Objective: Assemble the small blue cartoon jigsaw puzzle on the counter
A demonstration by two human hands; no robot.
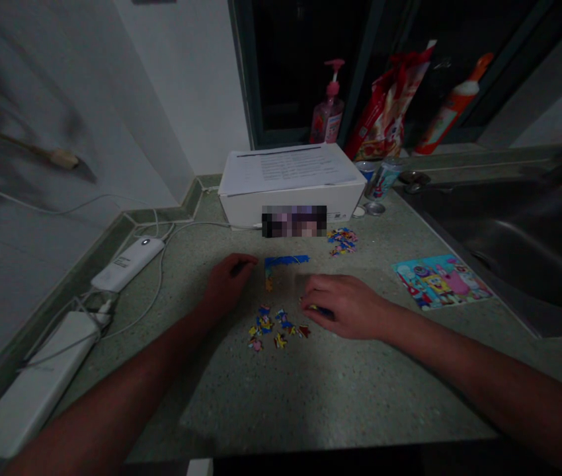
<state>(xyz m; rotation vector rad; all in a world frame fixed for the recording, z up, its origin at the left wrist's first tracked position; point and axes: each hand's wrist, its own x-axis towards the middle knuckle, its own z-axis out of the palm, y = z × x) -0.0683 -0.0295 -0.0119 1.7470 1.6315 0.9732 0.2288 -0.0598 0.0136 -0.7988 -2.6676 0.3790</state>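
Observation:
A partly joined puzzle (287,260) lies on the counter as an L-shaped edge, blue along the top and orange-yellow down its left side. Just left of its corner rests my left hand (229,281), fingers curled and tips together; whatever they hold, if anything, is hidden. My right hand (344,305) is closed to the right of the edge, a small yellowish puzzle piece (313,307) showing at its fingertips. Loose puzzle pieces (265,324) are scattered below the L. Farther back sits another pile of pieces (343,240).
A colourful cartoon picture sheet (442,282) lies right, beside the sink (519,225). Behind the puzzle stand a white box (291,182), a pump bottle (327,119) and cans (384,180). A power strip (43,377), a white device (127,263) and cables occupy the left.

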